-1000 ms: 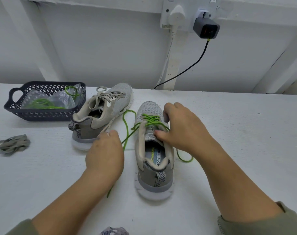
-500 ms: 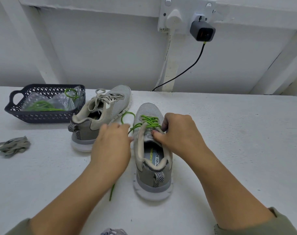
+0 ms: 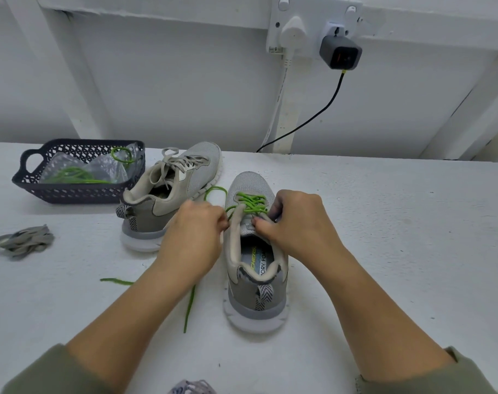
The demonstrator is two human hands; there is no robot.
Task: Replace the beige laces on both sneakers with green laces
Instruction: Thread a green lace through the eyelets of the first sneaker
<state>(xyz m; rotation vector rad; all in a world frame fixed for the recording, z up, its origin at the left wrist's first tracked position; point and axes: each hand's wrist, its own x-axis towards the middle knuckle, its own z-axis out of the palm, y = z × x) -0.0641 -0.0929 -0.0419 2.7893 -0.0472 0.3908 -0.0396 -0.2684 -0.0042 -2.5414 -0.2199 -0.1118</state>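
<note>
Worked on near sneaker (image 3: 256,280) on the tabletop (image 3: 398,251), long axis front to back, toe toward the wall (image 3: 185,95), heel toward the camera. Pinched green lace (image 3: 250,202) in curled left hand (image 3: 193,237); gripped its right eyelet side in curled right hand (image 3: 299,223). Best drawn snug, even and untwisted before the next eyelet, seemingly.

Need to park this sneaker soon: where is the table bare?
Bare: the table right of the green-laced sneaker, back to the wall. Crowded: the left, with basket, beige-laced sneaker, loose beige lace and trailing green lace.
</note>
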